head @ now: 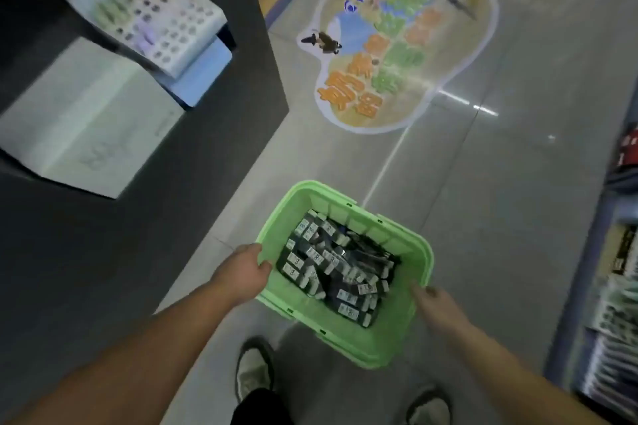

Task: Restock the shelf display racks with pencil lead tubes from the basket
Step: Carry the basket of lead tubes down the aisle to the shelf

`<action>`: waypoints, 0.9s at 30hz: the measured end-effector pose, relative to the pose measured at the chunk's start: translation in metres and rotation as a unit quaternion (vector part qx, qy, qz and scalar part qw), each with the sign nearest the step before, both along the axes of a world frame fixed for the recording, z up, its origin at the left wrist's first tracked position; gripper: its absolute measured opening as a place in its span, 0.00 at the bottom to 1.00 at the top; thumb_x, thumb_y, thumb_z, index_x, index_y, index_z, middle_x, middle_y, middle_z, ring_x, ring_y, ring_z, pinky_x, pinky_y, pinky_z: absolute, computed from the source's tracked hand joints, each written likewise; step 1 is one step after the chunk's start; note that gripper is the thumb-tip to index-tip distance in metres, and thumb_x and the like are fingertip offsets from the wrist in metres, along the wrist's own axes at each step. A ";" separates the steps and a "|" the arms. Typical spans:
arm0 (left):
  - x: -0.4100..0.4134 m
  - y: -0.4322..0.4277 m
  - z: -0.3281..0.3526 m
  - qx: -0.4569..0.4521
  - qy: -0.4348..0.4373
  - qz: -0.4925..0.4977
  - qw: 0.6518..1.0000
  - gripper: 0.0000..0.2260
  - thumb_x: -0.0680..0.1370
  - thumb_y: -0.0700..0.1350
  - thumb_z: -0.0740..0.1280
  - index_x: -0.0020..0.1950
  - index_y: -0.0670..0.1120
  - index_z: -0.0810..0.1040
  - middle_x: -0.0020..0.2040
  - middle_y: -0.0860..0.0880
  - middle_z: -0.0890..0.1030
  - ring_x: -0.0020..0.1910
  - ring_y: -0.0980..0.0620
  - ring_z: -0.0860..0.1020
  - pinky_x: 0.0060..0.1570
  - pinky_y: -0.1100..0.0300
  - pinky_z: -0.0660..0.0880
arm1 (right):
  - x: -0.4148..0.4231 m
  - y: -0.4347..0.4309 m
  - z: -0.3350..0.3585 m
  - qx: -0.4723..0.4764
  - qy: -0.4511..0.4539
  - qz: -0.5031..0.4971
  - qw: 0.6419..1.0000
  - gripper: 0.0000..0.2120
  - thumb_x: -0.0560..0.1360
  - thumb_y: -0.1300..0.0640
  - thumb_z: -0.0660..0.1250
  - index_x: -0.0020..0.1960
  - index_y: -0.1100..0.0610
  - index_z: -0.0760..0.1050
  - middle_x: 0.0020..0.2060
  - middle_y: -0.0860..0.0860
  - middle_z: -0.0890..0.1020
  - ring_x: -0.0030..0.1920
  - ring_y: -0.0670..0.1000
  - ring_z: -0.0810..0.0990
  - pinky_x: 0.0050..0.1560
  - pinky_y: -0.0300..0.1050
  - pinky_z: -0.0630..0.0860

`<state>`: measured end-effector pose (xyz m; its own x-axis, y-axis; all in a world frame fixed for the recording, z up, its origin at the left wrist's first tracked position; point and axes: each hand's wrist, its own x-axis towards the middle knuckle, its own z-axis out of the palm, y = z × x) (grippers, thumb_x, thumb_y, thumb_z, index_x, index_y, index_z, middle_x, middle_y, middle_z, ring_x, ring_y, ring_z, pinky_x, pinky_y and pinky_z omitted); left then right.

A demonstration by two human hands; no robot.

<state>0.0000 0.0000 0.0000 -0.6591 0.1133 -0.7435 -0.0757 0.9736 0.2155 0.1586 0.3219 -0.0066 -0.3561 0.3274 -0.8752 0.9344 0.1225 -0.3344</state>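
- Basket point(390, 338) was held up off the floor, one hand on each side, presumably for balance with the load inside.
- Left hand point(241, 272) gripped the basket's left rim, thumb hooked over the inside and fingers outside.
- Right hand point(435, 307) was against the basket's right wall. It was too blurred to tell if the fingers curled under the rim or lay flat.
- Pencil lead tubes point(338, 272) lay in a loose pile on the basket's bottom, none in either hand.
- Display rack point(152, 24), with rows of holes and many looking vacant, sat well up and left of the basket.
- Floor sticker point(397, 45) lay beyond the basket and shoes point(253, 369) below it.
- Judgement: this was the carry stage, with no restocking begun. Next, the basket needs setting down near the rack to free a hand.
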 end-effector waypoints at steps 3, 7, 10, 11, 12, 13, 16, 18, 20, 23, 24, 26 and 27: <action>-0.019 -0.001 -0.049 0.003 0.017 0.050 0.999 0.28 0.84 0.53 0.63 0.78 0.39 0.62 0.74 0.35 0.71 0.70 0.37 0.73 0.68 0.48 0.72 | -0.011 -0.008 -0.046 0.007 0.020 -0.124 0.992 0.22 0.82 0.47 0.66 0.65 0.64 0.77 0.58 0.61 0.81 0.53 0.60 0.81 0.52 0.52 0.78; -0.025 0.001 -0.084 0.028 0.064 0.074 0.995 0.28 0.85 0.52 0.63 0.80 0.40 0.60 0.74 0.35 0.72 0.70 0.36 0.74 0.65 0.48 0.72 | -0.010 -0.020 -0.067 0.040 0.047 -0.184 0.981 0.11 0.81 0.51 0.68 0.56 0.59 0.75 0.51 0.58 0.80 0.50 0.59 0.82 0.56 0.59 0.80; -0.032 -0.003 -0.096 -0.004 0.087 0.078 0.993 0.21 0.85 0.53 0.61 0.71 0.38 0.69 0.64 0.34 0.77 0.61 0.34 0.77 0.57 0.47 0.75 | -0.002 -0.021 -0.073 0.072 0.020 -0.163 0.984 0.11 0.82 0.49 0.67 0.49 0.57 0.75 0.44 0.57 0.83 0.42 0.58 0.83 0.48 0.61 0.84; -0.034 -0.004 -0.097 -0.018 0.091 0.074 0.993 0.20 0.85 0.52 0.60 0.68 0.37 0.71 0.62 0.34 0.77 0.59 0.34 0.77 0.55 0.48 0.74 | 0.001 -0.021 -0.073 0.076 0.011 -0.157 0.985 0.11 0.82 0.49 0.66 0.49 0.57 0.75 0.43 0.57 0.83 0.41 0.60 0.84 0.44 0.62 0.84; -0.036 -0.004 -0.096 -0.026 0.092 0.066 0.993 0.18 0.86 0.51 0.60 0.65 0.37 0.72 0.60 0.34 0.78 0.57 0.35 0.78 0.52 0.49 0.73 | 0.003 -0.020 -0.069 0.077 0.005 -0.147 0.986 0.10 0.83 0.51 0.65 0.51 0.58 0.75 0.42 0.57 0.82 0.41 0.61 0.84 0.41 0.62 0.84; -0.037 -0.005 -0.093 -0.030 0.091 0.054 0.994 0.15 0.86 0.49 0.60 0.61 0.37 0.73 0.57 0.35 0.79 0.54 0.36 0.78 0.50 0.50 0.73 | 0.005 -0.018 -0.067 0.078 0.006 -0.141 0.987 0.08 0.84 0.53 0.63 0.53 0.57 0.74 0.42 0.56 0.81 0.40 0.61 0.83 0.38 0.60 0.84; -0.035 -0.009 -0.072 -0.030 0.102 0.030 0.994 0.13 0.86 0.47 0.60 0.56 0.37 0.74 0.53 0.36 0.80 0.48 0.38 0.78 0.45 0.51 0.72 | 0.008 -0.012 -0.044 0.083 0.035 -0.129 0.988 0.03 0.84 0.56 0.62 0.55 0.55 0.72 0.42 0.53 0.80 0.40 0.57 0.82 0.37 0.54 0.82; -0.033 -0.006 -0.041 -0.030 0.116 0.022 0.993 0.13 0.85 0.47 0.61 0.57 0.37 0.75 0.53 0.36 0.80 0.50 0.37 0.78 0.46 0.52 0.71 | 0.007 -0.002 -0.012 0.083 0.045 -0.121 0.988 0.03 0.84 0.57 0.62 0.51 0.55 0.73 0.41 0.53 0.80 0.40 0.57 0.81 0.39 0.55 0.82; -0.030 -0.002 0.004 -0.034 0.122 0.020 0.992 0.13 0.85 0.47 0.61 0.56 0.37 0.75 0.52 0.37 0.80 0.50 0.37 0.78 0.44 0.53 0.69 | 0.005 0.008 0.030 0.084 0.052 -0.110 0.989 0.07 0.83 0.58 0.63 0.46 0.54 0.74 0.42 0.56 0.82 0.40 0.59 0.83 0.41 0.58 0.83; -0.026 0.007 0.082 -0.024 0.124 0.060 0.990 0.12 0.83 0.48 0.63 0.49 0.39 0.74 0.45 0.41 0.79 0.44 0.40 0.77 0.41 0.53 0.71 | -0.001 0.023 0.107 0.086 0.079 -0.131 0.984 0.07 0.82 0.59 0.64 0.45 0.53 0.75 0.41 0.58 0.83 0.40 0.59 0.83 0.40 0.53 0.82; -0.024 0.010 0.111 -0.016 0.127 0.081 0.988 0.13 0.83 0.49 0.63 0.46 0.40 0.73 0.44 0.41 0.79 0.44 0.40 0.77 0.40 0.53 0.72 | -0.003 0.027 0.136 0.091 0.087 -0.141 0.982 0.07 0.82 0.60 0.64 0.45 0.53 0.76 0.41 0.58 0.83 0.39 0.58 0.82 0.38 0.50 0.80; -0.019 0.022 0.171 -0.002 0.131 0.108 0.985 0.15 0.82 0.52 0.65 0.43 0.42 0.71 0.42 0.42 0.79 0.45 0.39 0.79 0.40 0.53 0.71 | -0.007 0.039 0.195 0.094 0.104 -0.157 0.977 0.06 0.81 0.60 0.65 0.45 0.55 0.76 0.41 0.60 0.82 0.36 0.56 0.80 0.36 0.47 0.77; -0.016 0.029 0.202 0.003 0.133 0.122 0.984 0.16 0.82 0.53 0.66 0.44 0.42 0.71 0.43 0.42 0.79 0.46 0.39 0.79 0.41 0.53 0.70 | -0.009 0.046 0.224 0.089 0.110 -0.166 0.976 0.04 0.80 0.59 0.65 0.47 0.57 0.77 0.41 0.60 0.82 0.36 0.58 0.80 0.37 0.49 0.77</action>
<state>-0.0163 0.0290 0.2024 -0.8379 -0.0688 -0.5415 -0.2474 0.9321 0.2645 0.1499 0.3679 0.2172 -0.3769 0.5968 -0.7084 0.8408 -0.1004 -0.5319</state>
